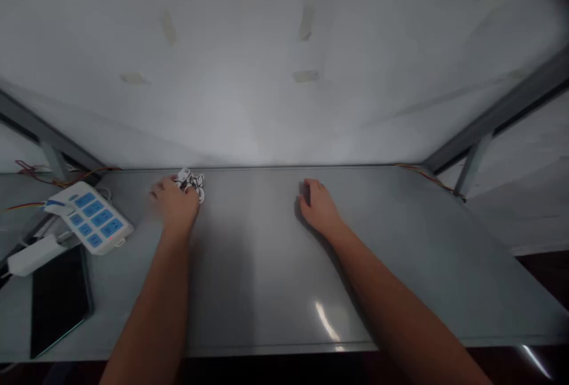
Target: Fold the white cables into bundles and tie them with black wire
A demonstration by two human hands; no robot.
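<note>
My left hand (pixel 175 204) lies palm down on the grey metal table (pixel 253 278) near its far edge. Its thumb side touches a small crumpled bundle of white and black pieces (pixel 191 182), which may be a tangle of small clips or paper; the picture does not settle which. My right hand (pixel 319 208) rests palm down farther right, with nothing under it that I can see. Part of the bundle is hidden behind my left hand.
To the left lie a white power strip with blue panels (pixel 89 217), a white adapter (pixel 33 256) and a black tablet (pixel 60 302). Thin coloured wires (pixel 57 182) run along the back corners. A white wall and grey metal struts (pixel 493 118) stand behind the table.
</note>
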